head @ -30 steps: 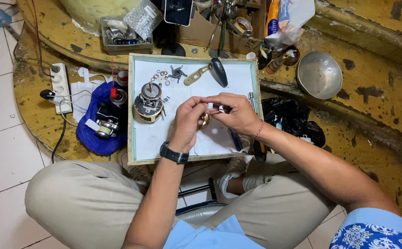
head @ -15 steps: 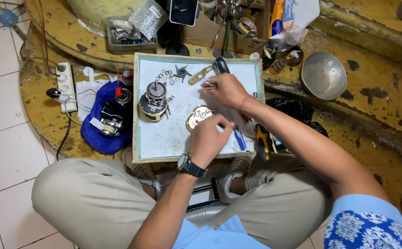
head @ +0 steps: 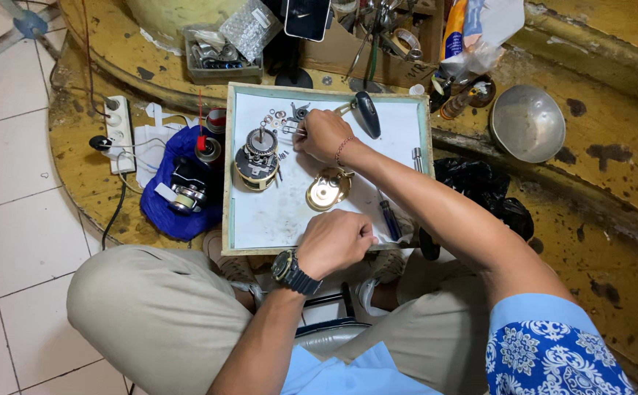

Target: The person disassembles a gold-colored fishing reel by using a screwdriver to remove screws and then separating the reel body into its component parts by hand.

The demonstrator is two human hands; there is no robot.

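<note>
A white tray with a pale green frame (head: 233,219) lies in front of my knees. On it stand a round fishing reel body (head: 257,157) and a gold side plate (head: 328,189). My right hand (head: 324,135) reaches over the plate to the far side of the tray. Its fingertips are pinched at a scatter of small washers and metal parts (head: 281,117); whether they hold one is hidden. A crank handle with a black knob (head: 365,113) lies just right of that hand. My left hand (head: 336,241), with a watch on the wrist, rests as a fist at the tray's near edge, beside a dark-handled screwdriver (head: 388,217).
Left of the tray a blue cloth (head: 159,212) carries another reel (head: 185,192), next to a white power strip (head: 119,132). A metal bowl (head: 527,121) and a black bag (head: 480,186) sit to the right. A parts bin (head: 220,62), a phone (head: 306,18) and a tool box (head: 377,44) line the back.
Both hands worked together over the tray's middle a second ago. The gold plate now lies on the tray. My right hand moved to the far small parts and my left drew back to the near edge.
</note>
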